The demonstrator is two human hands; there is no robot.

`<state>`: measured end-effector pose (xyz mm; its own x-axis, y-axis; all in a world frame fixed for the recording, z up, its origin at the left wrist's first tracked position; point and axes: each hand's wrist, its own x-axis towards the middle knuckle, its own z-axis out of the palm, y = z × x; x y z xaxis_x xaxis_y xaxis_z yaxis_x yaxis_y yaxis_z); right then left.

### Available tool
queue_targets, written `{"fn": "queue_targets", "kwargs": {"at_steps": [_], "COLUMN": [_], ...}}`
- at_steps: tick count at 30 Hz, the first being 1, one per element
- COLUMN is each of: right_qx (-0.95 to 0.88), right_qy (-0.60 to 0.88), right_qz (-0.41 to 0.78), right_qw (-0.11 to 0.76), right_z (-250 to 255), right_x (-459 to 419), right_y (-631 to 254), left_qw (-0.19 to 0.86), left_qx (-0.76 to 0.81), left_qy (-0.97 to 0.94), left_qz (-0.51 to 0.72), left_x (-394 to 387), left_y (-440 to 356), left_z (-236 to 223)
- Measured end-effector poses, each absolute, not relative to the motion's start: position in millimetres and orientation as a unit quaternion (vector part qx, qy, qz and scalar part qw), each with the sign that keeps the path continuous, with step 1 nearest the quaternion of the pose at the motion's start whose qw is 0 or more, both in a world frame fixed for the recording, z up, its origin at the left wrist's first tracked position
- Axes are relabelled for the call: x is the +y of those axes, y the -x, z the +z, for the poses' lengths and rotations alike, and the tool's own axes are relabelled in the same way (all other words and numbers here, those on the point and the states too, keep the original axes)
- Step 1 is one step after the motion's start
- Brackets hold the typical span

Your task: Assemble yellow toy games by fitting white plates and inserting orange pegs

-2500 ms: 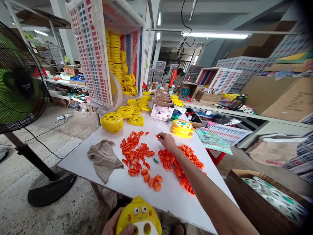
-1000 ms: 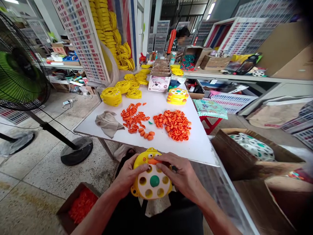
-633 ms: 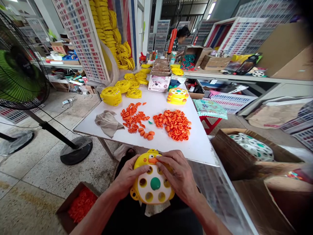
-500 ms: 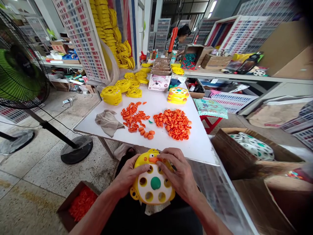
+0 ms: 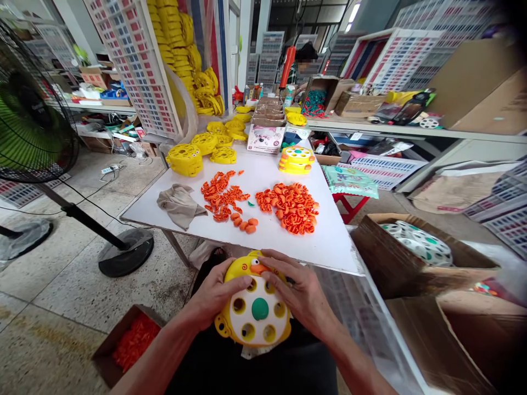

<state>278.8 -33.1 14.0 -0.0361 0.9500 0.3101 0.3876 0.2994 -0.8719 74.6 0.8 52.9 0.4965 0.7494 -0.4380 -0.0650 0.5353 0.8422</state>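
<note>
A yellow duck-shaped plastic toy (image 5: pixel 255 307) rests over my lap, its white round face full of holes with a green knob in the middle. My left hand (image 5: pixel 218 291) grips its left side, the thumb lying by an upper hole. On the upper right, my right hand (image 5: pixel 298 285) is closed around the toy's edge, fingers over the duck's head beside the orange beak (image 5: pixel 258 269). Just beyond, on the white table (image 5: pixel 230 241), lie two piles of small orange parts (image 5: pixel 294 208), with several smooth orange pieces (image 5: pixel 245 224) at the near side.
A grey cloth (image 5: pixel 179 206) lies at the table's left. Yellow toy shells (image 5: pixel 185 159) and a stack of finished-looking toys (image 5: pixel 296 159) stand farther back. A box of orange parts (image 5: pixel 135 340) sits on the floor; cartons (image 5: pixel 420 252) stand right, a fan (image 5: pixel 33 115) left.
The view has shifted slightly. My right fingers have slid a little across the duck's head, showing more of the beak. Both hands still hold the toy.
</note>
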Motion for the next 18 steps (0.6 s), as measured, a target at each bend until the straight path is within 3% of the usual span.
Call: {"fn": "queue_targets", "kwargs": {"at_steps": [6, 12, 18], "right_qx": [-0.619, -0.467, -0.387], "right_qy": [0.512, 0.467, 0.448], "right_qz": [0.317, 0.553, 0.605], "right_qw": [0.504, 0.507, 0.532], "right_z": [12.5, 21.3, 16.1], "right_x": [-29.8, -25.1, -24.1], "right_y": [-277.4, -274.7, -268.3], "left_qw": [0.759, 0.755, 0.753], "left_qx": [0.406, 0.402, 0.384], "left_qy": [-0.433, -0.453, -0.465], "left_qz": [0.268, 0.252, 0.264], "left_x": [2.4, 7.8, 8.0], "left_y": [-74.4, -72.4, -71.5], "left_z": [53.4, 54.0, 53.7]}}
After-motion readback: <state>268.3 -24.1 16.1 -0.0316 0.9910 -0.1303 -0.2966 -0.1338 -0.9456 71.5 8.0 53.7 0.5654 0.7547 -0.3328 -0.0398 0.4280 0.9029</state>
